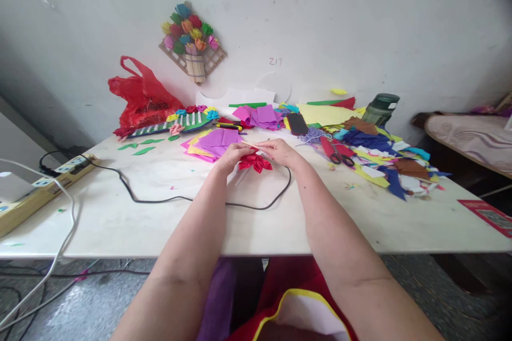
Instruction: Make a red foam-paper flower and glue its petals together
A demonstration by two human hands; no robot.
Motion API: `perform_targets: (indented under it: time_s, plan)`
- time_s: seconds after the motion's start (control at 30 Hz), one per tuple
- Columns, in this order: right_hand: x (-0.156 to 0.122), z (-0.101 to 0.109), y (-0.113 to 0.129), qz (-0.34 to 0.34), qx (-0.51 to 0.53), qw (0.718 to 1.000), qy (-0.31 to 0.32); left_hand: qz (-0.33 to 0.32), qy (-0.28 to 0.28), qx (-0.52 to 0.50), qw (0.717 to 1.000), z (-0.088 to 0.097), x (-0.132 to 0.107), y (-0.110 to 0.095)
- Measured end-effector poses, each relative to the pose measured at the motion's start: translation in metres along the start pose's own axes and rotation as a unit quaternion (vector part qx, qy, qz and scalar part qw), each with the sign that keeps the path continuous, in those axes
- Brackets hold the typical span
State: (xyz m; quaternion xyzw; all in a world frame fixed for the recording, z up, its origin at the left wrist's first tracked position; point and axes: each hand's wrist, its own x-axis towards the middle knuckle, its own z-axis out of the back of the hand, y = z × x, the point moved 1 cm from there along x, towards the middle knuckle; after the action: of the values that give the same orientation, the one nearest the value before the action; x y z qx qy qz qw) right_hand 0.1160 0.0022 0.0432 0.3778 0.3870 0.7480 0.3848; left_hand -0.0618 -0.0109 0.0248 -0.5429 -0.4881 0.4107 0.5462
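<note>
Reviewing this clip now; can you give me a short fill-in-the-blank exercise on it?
1. Between the left hand and right hand is a flower-like piece coloured ____.
2. The scissors lie to the person's ____.
3. The cable nearest the hands is ____.
4. The bouquet decoration hangs on the ____.

Missing words: red; right; black; wall.

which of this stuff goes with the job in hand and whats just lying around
Probably the job:
red flower, between left hand and right hand
purple sheets
scissors

Apparently just lying around:
smartphone
dark green bottle
red plastic bag
</note>
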Motion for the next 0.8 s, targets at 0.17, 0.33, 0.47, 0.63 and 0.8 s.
perform_targets:
  time_s: [0.17,0.33,0.47,0.63,0.8]
  plan:
    - [0.004,-0.001,-0.006,0.039,-0.066,0.997,-0.006,0.001,-0.016,-0.021,1.0,0.0,-0.001,0.0]
    - [0.003,0.0,-0.002,0.068,-0.153,0.986,-0.013,-0.003,-0.022,-0.045,0.999,-0.002,-0.003,-0.002]
    - [0.0,0.001,0.004,0.069,-0.207,0.976,-0.025,-0.006,-0.046,-0.062,0.997,-0.003,-0.003,-0.002]
    - [-0.002,0.0,0.011,0.07,-0.254,0.964,-0.024,-0.008,-0.058,-0.062,0.996,-0.003,-0.002,-0.002]
    - [-0.006,-0.001,0.02,0.057,-0.308,0.949,-0.026,-0.005,-0.054,-0.065,0.996,-0.005,-0.004,-0.004]
